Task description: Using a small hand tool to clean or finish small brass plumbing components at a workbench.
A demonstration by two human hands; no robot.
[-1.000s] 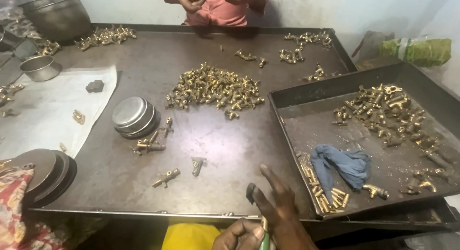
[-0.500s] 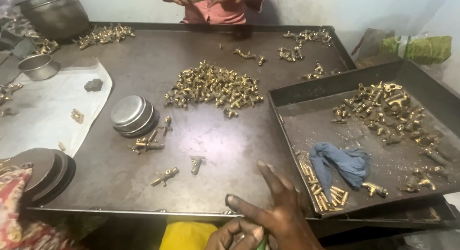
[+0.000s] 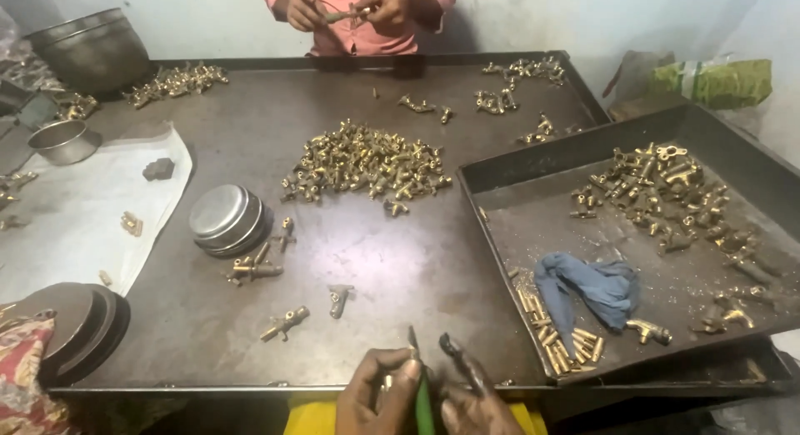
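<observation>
Tool: We see a thin green-handled tool (image 3: 422,393) at the bottom centre of the frame, over the near edge of the metal table (image 3: 417,260).
Axis: Its long axis runs almost straight up the frame, the dark metal tip pointing away from the person toward the upper part of the picture.
Look: The handle is bright green and slim; the tip is narrow and dark.
Left hand: We see the left hand (image 3: 379,397) with its fingers pressed together around the tool's shaft, pinching it.
Right hand: The right hand (image 3: 475,397) sits just beside it, one finger raised; we cannot tell whether it grips anything.
Change: Half a second ago the right hand lay spread with fingers fanned over the table edge and the tool was barely showing; now the tool stands upright between both hands.
Near: Two loose brass fittings (image 3: 312,310) lie just above the hands.
Centre: A pile of brass fittings (image 3: 367,164) sits mid-frame.
Right: A tray (image 3: 517,235) holds a blue cloth (image 3: 592,285).
Top: Another person's hands (image 3: 350,6) hold a small part.
</observation>
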